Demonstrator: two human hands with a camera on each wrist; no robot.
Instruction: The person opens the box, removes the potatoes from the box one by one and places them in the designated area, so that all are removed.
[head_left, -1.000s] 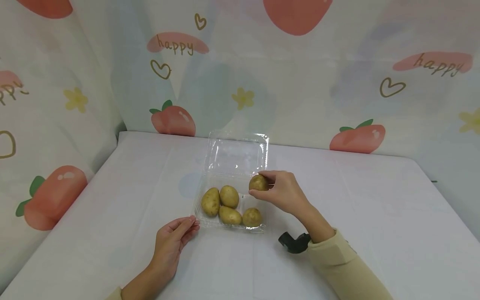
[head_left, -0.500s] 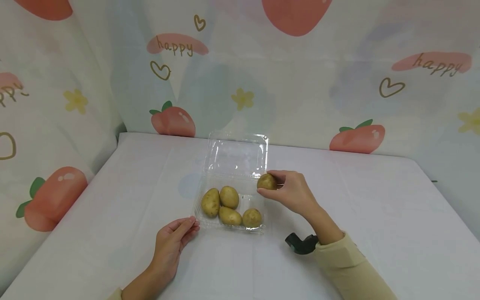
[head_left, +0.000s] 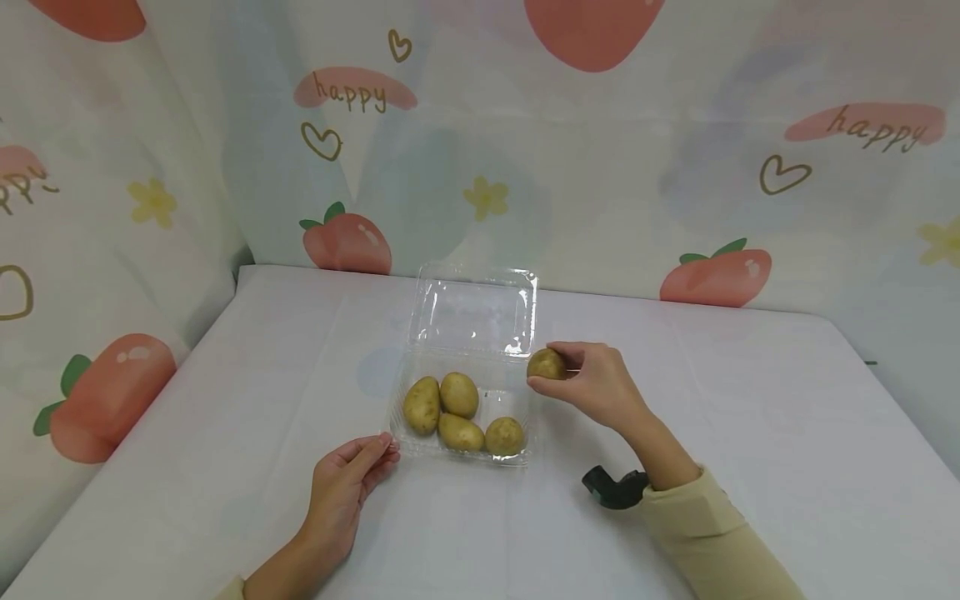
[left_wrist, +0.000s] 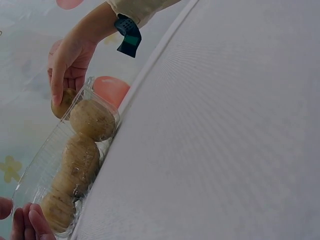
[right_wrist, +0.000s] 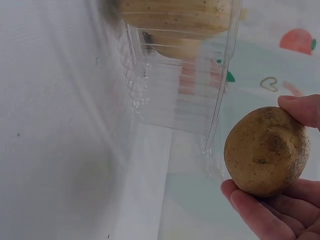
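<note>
A clear plastic clamshell box (head_left: 508, 406) stands on the table with its lid (head_left: 474, 317) folded back. Inside it lie several potatoes (head_left: 422, 406), the one at the front right (head_left: 505, 436) apart from the others. My left hand (head_left: 341, 483) pinches the box's front left corner between thumb and fingers. Beyond the right rim, my right hand (head_left: 596, 383) grips a round potato (right_wrist: 266, 151) between thumb and fingertips. In the right wrist view this potato hangs clear of the box wall (right_wrist: 175, 95). The box's far inside is partly hidden in the left wrist view.
A white cloth (head_left: 712, 417) covers the table. Behind and to the left hangs a printed fabric backdrop (head_left: 600, 183). A dark curved device (head_left: 615, 490) sits by the right wrist, at the sleeve's end (head_left: 697, 508).
My right hand has moved rightward with the potato, from over the box to just beyond its right rim. My left hand and the box have stayed in place.
</note>
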